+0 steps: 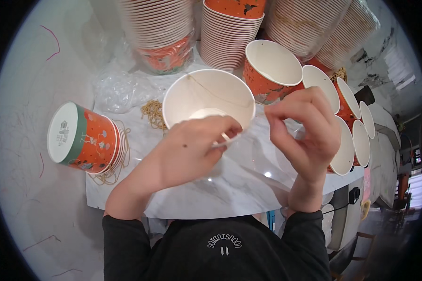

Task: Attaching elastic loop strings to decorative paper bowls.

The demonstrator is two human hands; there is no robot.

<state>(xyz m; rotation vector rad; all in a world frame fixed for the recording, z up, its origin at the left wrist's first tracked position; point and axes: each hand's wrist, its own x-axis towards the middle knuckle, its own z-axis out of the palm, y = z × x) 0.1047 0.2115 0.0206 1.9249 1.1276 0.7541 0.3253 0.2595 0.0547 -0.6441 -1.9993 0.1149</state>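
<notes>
A large white-lined paper tub (183, 100) stands mouth up in front of me. Across its mouth runs a thin tan cord (210, 91), from the far rim toward the right. My left hand (183, 147) is curled at the tub's near rim, its fingers closed about the white edge there; the fingers hide most of that edge. To the right of the tub, my right hand (309, 126) is raised in a pinch, thumb against forefinger. The cord leads toward that pinch, but its end is too fine to make out.
Orange patterned tubs (267, 84) stand in rows at the right. Tall nested stacks (232, 40) line the back. A short stack (96, 140) lies tipped at the left, cords beside it. Clear plastic wrap (119, 91) and a cord bundle (153, 114) rest on the marbled table (220, 196).
</notes>
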